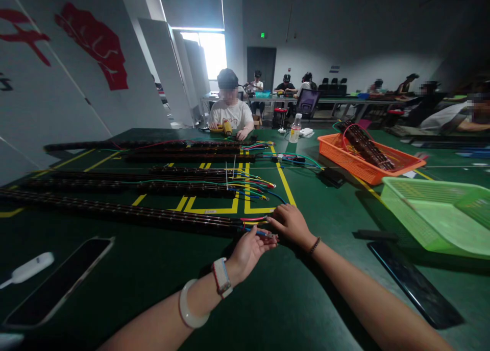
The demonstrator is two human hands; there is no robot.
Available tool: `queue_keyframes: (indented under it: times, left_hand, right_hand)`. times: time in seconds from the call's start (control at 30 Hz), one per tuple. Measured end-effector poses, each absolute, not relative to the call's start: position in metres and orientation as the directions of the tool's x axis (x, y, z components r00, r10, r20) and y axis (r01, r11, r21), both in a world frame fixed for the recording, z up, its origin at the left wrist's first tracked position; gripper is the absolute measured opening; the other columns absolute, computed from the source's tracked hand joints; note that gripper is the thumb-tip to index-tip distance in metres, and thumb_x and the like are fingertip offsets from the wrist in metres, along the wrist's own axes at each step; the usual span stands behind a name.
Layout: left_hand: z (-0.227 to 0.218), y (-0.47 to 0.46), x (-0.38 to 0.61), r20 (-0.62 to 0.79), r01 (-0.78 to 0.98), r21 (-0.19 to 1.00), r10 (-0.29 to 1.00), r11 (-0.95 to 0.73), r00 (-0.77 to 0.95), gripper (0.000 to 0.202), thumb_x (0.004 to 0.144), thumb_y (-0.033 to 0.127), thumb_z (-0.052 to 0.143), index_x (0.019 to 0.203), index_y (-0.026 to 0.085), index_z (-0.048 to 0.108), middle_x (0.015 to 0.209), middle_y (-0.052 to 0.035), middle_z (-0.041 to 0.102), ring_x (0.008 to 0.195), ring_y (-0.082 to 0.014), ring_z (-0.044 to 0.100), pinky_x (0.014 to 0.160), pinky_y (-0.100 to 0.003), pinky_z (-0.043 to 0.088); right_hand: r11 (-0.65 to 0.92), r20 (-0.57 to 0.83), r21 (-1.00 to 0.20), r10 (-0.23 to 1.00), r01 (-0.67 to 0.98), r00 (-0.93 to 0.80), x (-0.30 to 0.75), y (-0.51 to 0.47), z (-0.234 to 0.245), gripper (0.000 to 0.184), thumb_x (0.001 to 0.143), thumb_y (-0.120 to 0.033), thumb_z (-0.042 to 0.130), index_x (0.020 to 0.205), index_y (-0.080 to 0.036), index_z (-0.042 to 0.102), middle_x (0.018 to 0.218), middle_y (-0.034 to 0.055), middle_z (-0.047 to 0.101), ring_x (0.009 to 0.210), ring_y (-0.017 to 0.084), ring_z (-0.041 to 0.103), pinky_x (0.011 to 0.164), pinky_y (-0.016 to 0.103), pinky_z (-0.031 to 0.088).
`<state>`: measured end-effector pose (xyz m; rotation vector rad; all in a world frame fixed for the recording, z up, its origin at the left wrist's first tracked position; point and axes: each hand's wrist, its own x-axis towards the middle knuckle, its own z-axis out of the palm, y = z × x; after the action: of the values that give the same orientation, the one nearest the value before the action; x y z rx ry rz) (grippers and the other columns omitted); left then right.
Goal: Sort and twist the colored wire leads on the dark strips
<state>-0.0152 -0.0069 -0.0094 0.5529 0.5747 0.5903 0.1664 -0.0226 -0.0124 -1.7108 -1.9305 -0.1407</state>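
A long dark bundle of strips (168, 210) lies across the green table, with red, yellow and blue wires (250, 221) coming out of its right end. My left hand (250, 249), palm up, has its thumb on the blue wire and its fingers curled beneath the wire ends. Palm down, my right hand (293, 224) bends its fingers over the tip of the red wire; the fingertips are partly hidden. Farther back lie more dark bundles (191, 189), whose coloured wires (256, 186) end in ring terminals.
An orange basket (350, 162) holding another bundle and a green basket (417, 223) stand at the right. Phones (417, 284) (65, 277) lie on both sides. A bottle (295, 129) stands at the back. Across the table sits a person (231, 111) beside a yellow tool (227, 127).
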Motion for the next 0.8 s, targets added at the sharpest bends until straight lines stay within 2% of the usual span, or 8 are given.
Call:
queue_keyframes:
  times: [0.07,0.13,0.23,0.33,0.47,0.63,0.7,0.8]
  left_hand:
    - [-0.012,-0.006,-0.015,-0.323,-0.366,0.606,0.639,0.706,0.698,0.032,0.091,0.031,0.041,0.081,0.008,0.061,0.084,-0.0147,0.067,0.086,-0.0227,0.063,0.091,-0.041,0.043]
    - [-0.015,-0.005,-0.014,-0.305,-0.396,0.579,0.640,0.713,0.706,0.032,0.091,0.032,0.041,0.084,0.008,0.062,0.087,-0.0138,0.066,0.087,-0.0215,0.062,0.092,-0.041,0.042]
    - [-0.016,-0.005,-0.013,-0.283,-0.448,0.544,0.658,0.710,0.698,0.024,0.090,0.027,0.045,0.085,0.011,0.062,0.083,-0.0084,0.065,0.080,-0.0160,0.061,0.094,-0.038,0.041]
    - [-0.014,-0.006,-0.014,-0.278,-0.442,0.547,0.652,0.711,0.705,0.020,0.089,0.027,0.047,0.085,0.013,0.061,0.080,-0.0061,0.064,0.078,-0.0146,0.060,0.096,-0.039,0.040]
    - [-0.011,-0.007,-0.014,-0.280,-0.387,0.595,0.633,0.704,0.722,0.026,0.090,0.033,0.045,0.093,0.012,0.059,0.097,-0.0119,0.065,0.097,-0.0205,0.060,0.099,-0.042,0.037]
    - [-0.012,-0.004,-0.017,-0.302,-0.181,0.642,0.463,0.745,0.833,0.041,0.090,0.042,0.041,0.098,0.005,0.057,0.100,-0.0209,0.066,0.097,-0.0266,0.063,0.099,-0.044,0.036]
    - [-0.013,-0.003,-0.018,-0.308,-0.127,0.658,0.418,0.743,0.855,0.043,0.090,0.044,0.040,0.095,0.005,0.057,0.099,-0.0225,0.066,0.095,-0.0270,0.064,0.097,-0.044,0.038]
    - [-0.011,-0.004,-0.018,-0.312,-0.098,0.707,0.433,0.700,0.846,0.040,0.091,0.044,0.037,0.084,0.009,0.055,0.095,-0.0226,0.067,0.089,-0.0258,0.066,0.091,-0.043,0.042]
  right_hand:
    - [0.208,0.560,-0.203,0.826,0.957,-0.061,0.164,-0.028,-0.009,0.035,0.088,-0.048,0.047,0.073,-0.017,0.055,0.071,0.0033,0.054,0.070,0.016,0.046,0.068,0.029,0.031]
    - [0.317,0.605,-0.084,0.769,0.945,-0.205,0.161,-0.032,-0.006,0.034,0.089,-0.045,0.046,0.071,-0.017,0.055,0.069,0.0030,0.053,0.069,0.016,0.044,0.071,0.031,0.030]
    - [0.487,0.568,0.081,0.694,0.870,-0.442,0.156,-0.036,-0.005,0.034,0.089,-0.042,0.045,0.068,-0.018,0.055,0.063,0.0013,0.051,0.064,0.015,0.040,0.070,0.032,0.028]
    - [0.513,0.561,0.133,0.666,0.848,-0.491,0.153,-0.034,-0.007,0.032,0.090,-0.036,0.046,0.065,-0.018,0.054,0.060,0.0004,0.050,0.062,0.014,0.039,0.068,0.031,0.028]
    - [0.483,0.582,0.112,0.676,0.868,-0.452,0.154,-0.030,-0.011,0.030,0.090,-0.032,0.048,0.064,-0.018,0.053,0.061,0.0003,0.051,0.062,0.014,0.040,0.067,0.029,0.028]
    - [0.376,0.582,0.005,0.752,0.926,-0.309,0.158,-0.027,-0.015,0.030,0.087,-0.040,0.052,0.068,-0.018,0.052,0.065,0.0022,0.052,0.066,0.016,0.043,0.068,0.030,0.030]
    - [0.330,0.554,-0.077,0.799,0.941,-0.235,0.159,-0.027,-0.016,0.029,0.084,-0.045,0.055,0.076,-0.017,0.054,0.072,0.0038,0.054,0.071,0.018,0.046,0.069,0.031,0.033]
    - [0.291,0.504,-0.203,0.850,0.935,-0.155,0.159,-0.025,-0.019,0.037,0.081,-0.048,0.058,0.099,-0.016,0.054,0.089,0.0084,0.056,0.082,0.022,0.049,0.074,0.034,0.037]
